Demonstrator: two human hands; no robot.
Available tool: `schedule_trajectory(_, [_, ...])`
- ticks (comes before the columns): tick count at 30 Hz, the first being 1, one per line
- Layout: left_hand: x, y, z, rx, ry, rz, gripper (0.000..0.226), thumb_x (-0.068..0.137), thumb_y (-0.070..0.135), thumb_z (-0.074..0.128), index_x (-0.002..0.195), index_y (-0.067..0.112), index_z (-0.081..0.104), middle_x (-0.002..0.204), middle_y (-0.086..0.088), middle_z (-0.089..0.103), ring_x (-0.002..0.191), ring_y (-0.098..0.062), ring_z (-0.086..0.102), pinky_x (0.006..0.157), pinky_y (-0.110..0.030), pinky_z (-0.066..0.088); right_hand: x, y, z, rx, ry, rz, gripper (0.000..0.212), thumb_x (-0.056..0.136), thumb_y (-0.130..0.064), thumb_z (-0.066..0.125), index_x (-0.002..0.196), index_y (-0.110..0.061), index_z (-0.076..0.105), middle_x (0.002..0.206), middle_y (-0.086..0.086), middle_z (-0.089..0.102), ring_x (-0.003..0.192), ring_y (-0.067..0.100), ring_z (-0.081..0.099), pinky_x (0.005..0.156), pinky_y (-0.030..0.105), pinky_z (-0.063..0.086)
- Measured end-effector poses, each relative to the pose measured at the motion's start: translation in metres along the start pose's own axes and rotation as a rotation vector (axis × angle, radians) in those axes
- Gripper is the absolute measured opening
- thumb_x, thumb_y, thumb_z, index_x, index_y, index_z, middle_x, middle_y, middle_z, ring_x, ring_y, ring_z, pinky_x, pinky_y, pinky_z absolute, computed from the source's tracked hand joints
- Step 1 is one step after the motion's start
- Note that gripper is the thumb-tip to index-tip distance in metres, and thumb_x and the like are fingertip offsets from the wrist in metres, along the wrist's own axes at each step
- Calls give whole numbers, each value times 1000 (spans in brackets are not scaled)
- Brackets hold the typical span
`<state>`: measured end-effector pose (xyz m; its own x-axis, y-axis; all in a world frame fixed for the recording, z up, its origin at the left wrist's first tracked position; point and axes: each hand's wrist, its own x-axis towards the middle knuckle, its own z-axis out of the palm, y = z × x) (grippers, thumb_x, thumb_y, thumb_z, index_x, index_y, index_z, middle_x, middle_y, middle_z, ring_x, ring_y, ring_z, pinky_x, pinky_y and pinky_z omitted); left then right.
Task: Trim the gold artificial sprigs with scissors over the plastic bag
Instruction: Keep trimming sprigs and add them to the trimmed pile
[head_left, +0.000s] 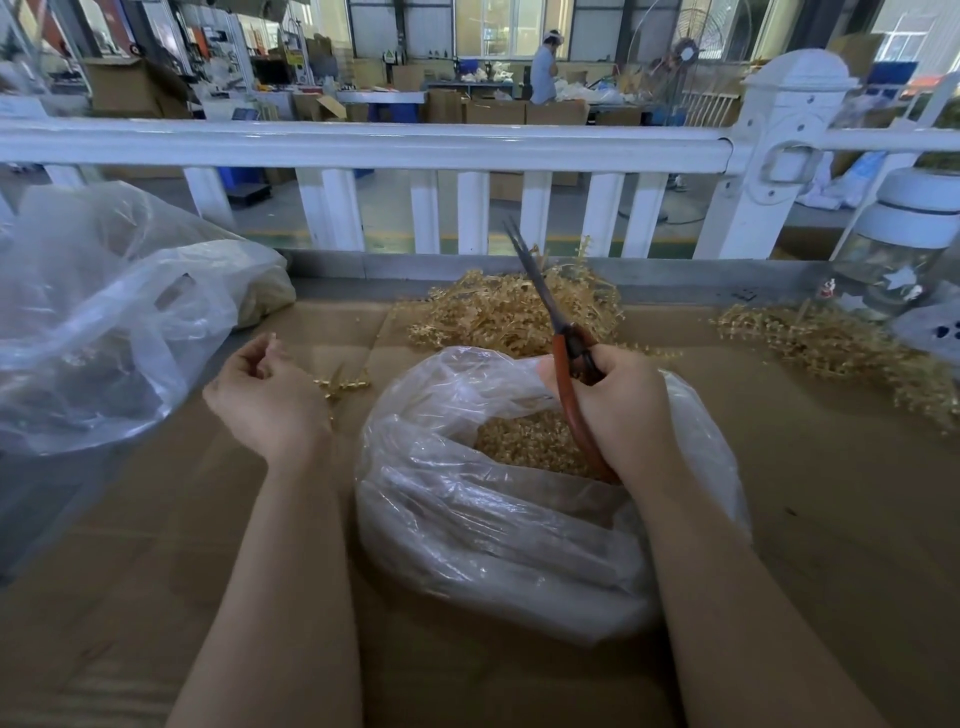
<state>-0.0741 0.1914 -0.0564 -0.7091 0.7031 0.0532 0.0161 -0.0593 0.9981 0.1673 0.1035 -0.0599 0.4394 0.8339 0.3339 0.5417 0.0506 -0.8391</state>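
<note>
Over the open plastic bag (519, 519) on the cardboard-covered table (810, 519), we see the right hand (621, 410) gripping red-handled scissors (563, 353).

We find their long axis running steeply up and away, blade tips slightly parted and pointing toward the white railing (363, 148), leaning left. The left hand (265, 397), fingers loosely curled, seems to hold a short gold sprig (343, 384) just left of the bag; we cannot tell how firmly. Gold trimmings (524, 441) fill the bag; untrimmed gold sprigs (498, 312) are heaped just behind it, another pile (831, 348) to the right.
</note>
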Motion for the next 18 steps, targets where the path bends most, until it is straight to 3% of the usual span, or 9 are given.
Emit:
schedule_trajectory(2, [-4, 4, 1, 179, 20, 6, 20, 97, 27, 59, 115, 28, 68, 134, -2, 56, 120, -18, 55, 113, -41, 30, 0, 1, 2, -71, 9, -10, 27, 87, -53, 71, 71, -31, 67, 62, -27, 65, 62, -4, 62, 53, 21, 40])
schedule_trajectory(4, [-9, 8, 1, 324, 60, 44, 28, 95, 23, 60, 122, 29, 65, 143, -1, 43, 132, -21, 40, 113, -44, 17, -1, 2, 3, -110, 21, -15, 28, 87, -57, 68, 73, -33, 66, 66, -31, 65, 66, -7, 62, 53, 20, 41])
schedule_trajectory(9, [-28, 10, 1, 462, 59, 423, 50, 84, 8, 62, 131, 21, 59, 145, -7, 40, 136, -29, 37, 114, -44, 15, -2, 2, 3, -147, 62, -18, 34, 87, -63, 62, 70, -34, 62, 67, -34, 63, 67, -10, 61, 50, 18, 39])
schedule_trajectory(12, [-38, 8, 10, 330, -258, 769, 38, 89, 4, 62, 125, 12, 65, 131, -11, 54, 121, -26, 52, 105, -32, 33, -2, 4, 4, -162, 73, -31, 34, 88, -62, 62, 71, -32, 63, 61, -20, 65, 62, -1, 63, 52, 18, 40])
schedule_trajectory(14, [-46, 4, 16, 325, -555, 858, 39, 95, 11, 60, 133, 18, 59, 135, -5, 54, 119, -16, 52, 103, -30, 39, -2, 4, 4, -179, 78, -39, 34, 89, -61, 63, 72, -31, 63, 58, -16, 63, 57, 1, 60, 51, 17, 37])
schedule_trajectory(16, [-50, -6, 25, 493, -830, 877, 48, 100, 20, 51, 146, 30, 43, 145, 2, 49, 119, -10, 50, 102, -31, 40, -3, 3, 3, -189, 85, -32, 35, 89, -61, 64, 71, -31, 62, 56, -16, 61, 57, -2, 60, 45, 10, 32])
schedule_trajectory(18, [-53, -14, 34, 743, -1035, 843, 47, 104, 23, 41, 149, 33, 37, 140, -2, 55, 115, -20, 57, 101, -36, 45, -3, 3, 3, -199, 95, -28, 34, 89, -60, 65, 70, -32, 61, 55, -16, 61, 59, -8, 59, 42, 9, 34])
